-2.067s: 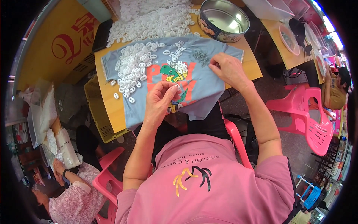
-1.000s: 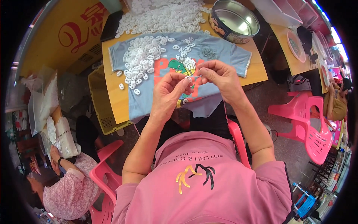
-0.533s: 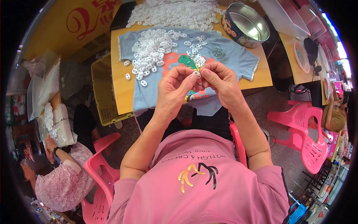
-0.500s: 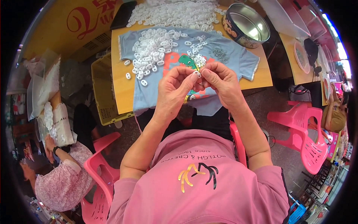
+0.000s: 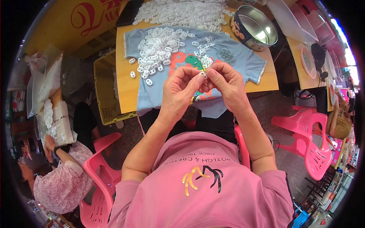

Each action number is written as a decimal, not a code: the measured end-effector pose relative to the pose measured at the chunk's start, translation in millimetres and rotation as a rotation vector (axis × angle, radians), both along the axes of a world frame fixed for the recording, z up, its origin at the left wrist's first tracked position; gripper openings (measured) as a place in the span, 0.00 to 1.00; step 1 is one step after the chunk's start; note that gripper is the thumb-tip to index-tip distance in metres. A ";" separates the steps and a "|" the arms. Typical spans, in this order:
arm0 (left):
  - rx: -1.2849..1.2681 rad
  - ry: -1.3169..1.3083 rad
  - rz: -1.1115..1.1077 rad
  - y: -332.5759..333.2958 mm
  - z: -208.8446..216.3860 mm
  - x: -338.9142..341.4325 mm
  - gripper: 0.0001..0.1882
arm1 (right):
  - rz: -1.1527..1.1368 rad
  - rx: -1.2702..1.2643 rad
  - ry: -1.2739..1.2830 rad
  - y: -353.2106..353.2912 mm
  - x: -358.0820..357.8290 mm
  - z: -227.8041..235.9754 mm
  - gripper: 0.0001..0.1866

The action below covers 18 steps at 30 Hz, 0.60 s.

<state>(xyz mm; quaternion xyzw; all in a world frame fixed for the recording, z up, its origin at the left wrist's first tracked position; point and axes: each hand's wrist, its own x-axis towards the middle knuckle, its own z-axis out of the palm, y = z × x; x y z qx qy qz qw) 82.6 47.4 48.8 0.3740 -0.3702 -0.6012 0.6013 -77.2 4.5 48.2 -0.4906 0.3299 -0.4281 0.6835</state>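
My left hand pinches a small white plastic piece between thumb and fingertips. My right hand meets it at the fingertips, thumb and forefinger closed; whatever lies between them is too small to make out. Both hands hover over a blue-grey T-shirt spread on the table. On the shirt lie a heap of white oval two-holed pieces, a smaller cluster of white pieces just beyond my fingers, and a little pile of thin grey metal bits.
A round metal tin stands at the far right of the table. More white pieces cover its far side. A yellow crate sits to the left. Pink chairs flank me, and another person works at the left.
The whole view has shifted slightly. My hands stay fingertip to fingertip around the small white piece, with hardly any movement between them.
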 end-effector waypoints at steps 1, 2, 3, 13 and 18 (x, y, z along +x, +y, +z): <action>-0.004 -0.004 0.000 0.0 0.4 -0.2 0.07 | 0.001 -0.033 0.009 -0.2 -0.4 -0.7 0.09; -0.004 -0.004 0.000 0.0 -0.2 -0.2 0.07 | 0.001 -0.033 0.009 -0.1 -0.2 -0.4 0.09; 0.000 0.000 0.002 0.0 -1.2 -0.3 0.07 | -0.004 -0.065 0.030 0.3 0.1 0.3 0.09; -0.051 -0.121 0.115 1.9 1.6 -6.7 0.05 | -0.075 -0.204 0.125 4.6 7.8 7.1 0.06; -0.020 -0.146 0.192 0.3 -8.9 -11.5 0.07 | -0.118 -0.181 0.112 3.6 15.6 -10.2 0.07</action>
